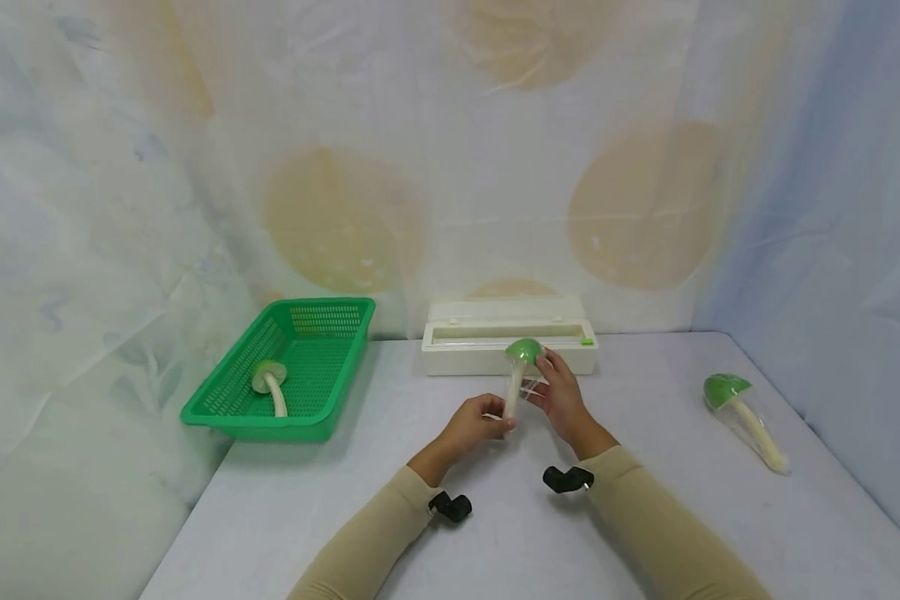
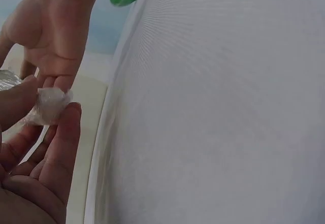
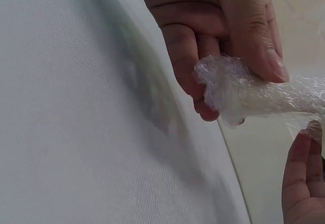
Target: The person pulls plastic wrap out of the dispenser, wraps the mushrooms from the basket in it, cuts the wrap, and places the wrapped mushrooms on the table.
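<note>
Between both hands, over the table, a green-capped mushroom [image 1: 523,353] stands nearly upright, cap up. Clear plastic film [image 3: 264,94] wraps its pale stem, crumpled around the lower end. My left hand [image 1: 474,429] pinches that end between thumb and fingers; the left wrist view shows the bunched film [image 2: 51,104] at its fingertips. Higher up, my right hand [image 1: 564,404] holds the cap's right side and the film, its fingertips on the film in the right wrist view.
A white cling film dispenser [image 1: 510,360] stands behind the hands, its lid raised. On the left, a green basket [image 1: 322,423] contains one mushroom [image 1: 272,383]. Another mushroom [image 1: 750,423] in clear film lies at the right. Patterned curtains hang around the table.
</note>
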The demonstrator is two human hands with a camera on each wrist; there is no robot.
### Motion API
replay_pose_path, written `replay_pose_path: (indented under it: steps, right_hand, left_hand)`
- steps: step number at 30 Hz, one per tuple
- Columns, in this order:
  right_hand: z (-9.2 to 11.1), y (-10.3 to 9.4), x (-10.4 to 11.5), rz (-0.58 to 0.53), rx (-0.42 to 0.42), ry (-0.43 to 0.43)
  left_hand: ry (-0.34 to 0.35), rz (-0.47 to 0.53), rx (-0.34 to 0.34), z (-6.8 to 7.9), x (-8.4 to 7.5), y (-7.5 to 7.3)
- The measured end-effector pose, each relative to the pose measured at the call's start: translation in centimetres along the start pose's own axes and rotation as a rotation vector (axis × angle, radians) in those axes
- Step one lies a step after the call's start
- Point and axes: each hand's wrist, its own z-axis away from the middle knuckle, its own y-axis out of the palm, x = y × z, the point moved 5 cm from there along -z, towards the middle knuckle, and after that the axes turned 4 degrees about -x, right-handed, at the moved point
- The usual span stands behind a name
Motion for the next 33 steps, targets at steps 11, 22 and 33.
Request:
replay_pose_path:
  steps: [11, 22, 33]
  right_hand:
    - [0.1, -2.3, 0.2, 0.116, -0.078, -0.012]
    - [1.1, -7.8, 2.6, 0.347, -0.084, -0.033]
    - [1.8, -14.2, 5.3, 0.540, -0.159, -0.061]
  left_hand:
    - [-0.033, -0.132, 0.107, 0.7, 0.6, -1.5]
    - [-0.106, -0.168, 0.071, 2.5, 1.7, -7.3]
    - [-0.103, -0.174, 0.014, 4.0, 1.3, -10.9]
